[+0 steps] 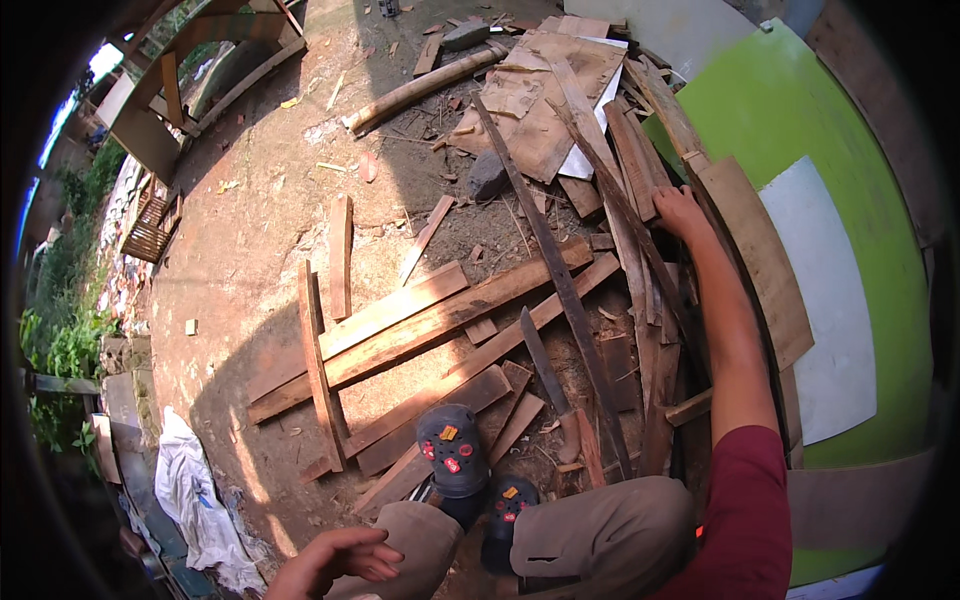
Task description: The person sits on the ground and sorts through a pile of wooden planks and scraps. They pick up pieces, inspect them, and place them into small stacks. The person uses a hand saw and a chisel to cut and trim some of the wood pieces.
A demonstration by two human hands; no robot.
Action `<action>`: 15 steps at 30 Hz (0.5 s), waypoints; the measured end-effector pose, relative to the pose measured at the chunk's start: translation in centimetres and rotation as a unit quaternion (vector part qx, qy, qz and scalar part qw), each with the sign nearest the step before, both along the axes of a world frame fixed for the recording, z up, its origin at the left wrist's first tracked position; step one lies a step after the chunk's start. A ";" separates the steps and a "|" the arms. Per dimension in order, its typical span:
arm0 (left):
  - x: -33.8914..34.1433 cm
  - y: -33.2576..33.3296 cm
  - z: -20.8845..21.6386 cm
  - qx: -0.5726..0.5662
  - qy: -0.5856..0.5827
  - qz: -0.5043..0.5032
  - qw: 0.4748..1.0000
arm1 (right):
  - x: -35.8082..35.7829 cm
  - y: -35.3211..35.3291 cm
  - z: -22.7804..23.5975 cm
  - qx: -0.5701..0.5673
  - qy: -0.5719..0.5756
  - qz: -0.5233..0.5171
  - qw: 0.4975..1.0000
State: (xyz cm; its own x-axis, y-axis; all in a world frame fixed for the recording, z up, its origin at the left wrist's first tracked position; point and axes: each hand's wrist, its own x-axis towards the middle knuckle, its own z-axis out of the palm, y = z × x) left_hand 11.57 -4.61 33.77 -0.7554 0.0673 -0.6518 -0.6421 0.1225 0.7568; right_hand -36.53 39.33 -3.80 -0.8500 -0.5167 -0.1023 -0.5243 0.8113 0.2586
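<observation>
My right hand point(680, 211) reaches far out to the right, its fingers closed at the near end of a short brown board point(628, 160) in the wood pile. Part of that grip is hidden behind the hand itself. My left hand point(345, 560) hovers beside my left knee at the lower edge, fingers loosely apart and holding nothing. A machete point(545, 365) with a wooden handle lies among the planks in front of my feet. Long dark strips point(548, 240) of wood cross the pile, left of my right forearm.
Sawn planks point(420, 330) lie stacked across the ground before my dark clogs point(455, 450). Green and white panels point(820, 300) stand along the right side. A bamboo pole point(425, 88) and a stone point(488, 175) lie farther off; a white sack point(195, 500) is at left.
</observation>
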 end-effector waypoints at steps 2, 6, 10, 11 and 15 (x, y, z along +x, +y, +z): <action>0.1 -0.1 -0.2 0.004 -0.006 0.007 1.000 | 0.8 0.0 -0.3 -0.028 0.015 0.006 0.999; -0.1 0.0 -0.4 0.017 -0.003 0.011 1.000 | 1.8 -0.6 0.2 -0.153 0.078 0.043 0.984; -0.2 0.3 0.1 0.015 -0.008 0.005 1.000 | 2.6 -6.5 2.8 -0.268 0.039 -0.013 0.963; -0.1 0.4 0.2 0.014 -0.007 0.005 1.000 | 2.8 -8.2 3.7 -0.273 0.022 -0.034 0.961; -0.6 0.5 0.1 0.013 -0.002 -0.015 1.000 | 1.9 -11.9 2.1 -0.398 -0.042 -0.054 0.915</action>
State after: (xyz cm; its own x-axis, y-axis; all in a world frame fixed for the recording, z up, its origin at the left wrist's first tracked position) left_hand 10.93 -4.08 33.91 -0.7505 0.1080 -0.6520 -0.6409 0.1218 0.7579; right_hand -34.64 27.39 -1.75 -0.9068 -0.3700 0.2021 -0.4212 0.7728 -0.4747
